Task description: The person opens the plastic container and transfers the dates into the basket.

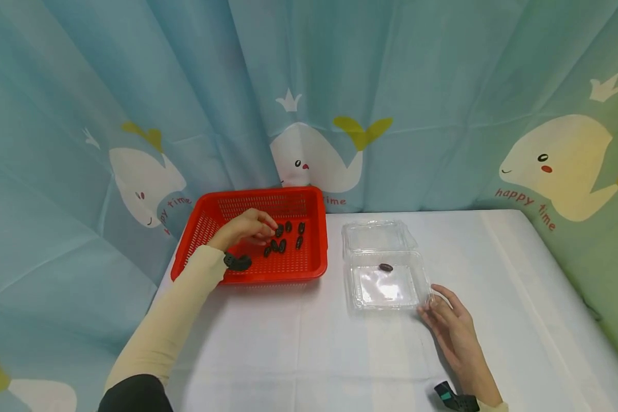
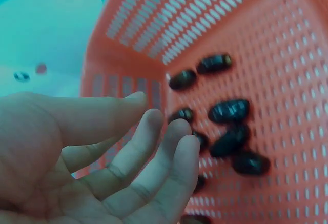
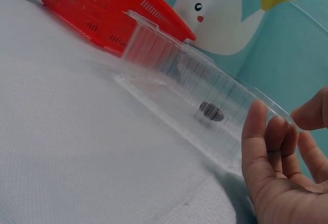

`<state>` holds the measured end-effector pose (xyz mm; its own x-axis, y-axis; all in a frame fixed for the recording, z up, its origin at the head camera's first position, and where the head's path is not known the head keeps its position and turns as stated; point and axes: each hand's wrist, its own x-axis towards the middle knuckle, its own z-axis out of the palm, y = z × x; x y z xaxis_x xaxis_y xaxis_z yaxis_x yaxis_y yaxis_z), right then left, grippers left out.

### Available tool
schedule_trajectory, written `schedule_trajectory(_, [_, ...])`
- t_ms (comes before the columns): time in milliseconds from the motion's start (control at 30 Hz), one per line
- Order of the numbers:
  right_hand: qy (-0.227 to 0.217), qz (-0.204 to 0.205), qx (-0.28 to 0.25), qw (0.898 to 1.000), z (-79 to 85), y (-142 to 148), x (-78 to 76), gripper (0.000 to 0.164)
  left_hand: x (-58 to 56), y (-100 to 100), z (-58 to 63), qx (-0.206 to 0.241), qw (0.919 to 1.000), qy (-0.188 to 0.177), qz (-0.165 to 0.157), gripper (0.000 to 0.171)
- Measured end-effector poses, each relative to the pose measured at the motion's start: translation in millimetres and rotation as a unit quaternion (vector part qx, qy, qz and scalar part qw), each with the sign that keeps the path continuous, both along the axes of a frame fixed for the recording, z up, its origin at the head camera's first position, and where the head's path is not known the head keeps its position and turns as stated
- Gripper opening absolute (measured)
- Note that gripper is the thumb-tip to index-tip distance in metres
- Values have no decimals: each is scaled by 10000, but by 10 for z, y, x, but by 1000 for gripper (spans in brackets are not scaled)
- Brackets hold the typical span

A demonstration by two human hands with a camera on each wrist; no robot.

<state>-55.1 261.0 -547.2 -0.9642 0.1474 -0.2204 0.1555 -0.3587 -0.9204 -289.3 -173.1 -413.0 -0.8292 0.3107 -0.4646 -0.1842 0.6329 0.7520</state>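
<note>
My left hand (image 1: pixel 247 228) is inside a red plastic basket (image 1: pixel 316 260), thumb and fingers apart beside several dark, glossy, oval dates (image 2: pixel 229 112). In the left wrist view its fingertips (image 2: pixel 186 147) overlap some of the dates, and nothing shows between thumb and fingers. My right hand (image 1: pixel 453 329) pinches the near right rim of a clear plastic clamshell box (image 1: pixel 360 286) between thumb and fingers. One date (image 1: pixel 385 267) lies in the box's base, toward the back. The hinged lid (image 1: pixel 378 237) is folded back, away from me.
A white cloth (image 1: pixel 298 343) covers the table. Behind it hangs a blue-green curtain (image 1: pixel 427 149) printed with whales, close to the basket's back edge. The basket stands left of the box, with a strip of cloth between them.
</note>
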Motion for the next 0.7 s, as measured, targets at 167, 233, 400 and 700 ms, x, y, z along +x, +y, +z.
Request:
schedule_trajectory(167, [-77, -22, 46, 10000, -8, 7, -12, 34, 68, 175, 93, 70, 9996, 170, -201, 33])
schedule_trajectory(233, [-110, -20, 94, 9999, -11, 4, -11, 34, 113, 244, 127, 113, 9992, 242, -288, 30])
schedule_trajectory(400, [-82, 7, 131, 9999, -5, 0, 12, 34, 246, 457, 218, 150, 9957, 674, -620, 23])
schedule_trajectory(700, [94, 88, 187, 9997, -6, 5, 6, 39, 458, 880, 314, -332, 9733, 1813, -1371, 19])
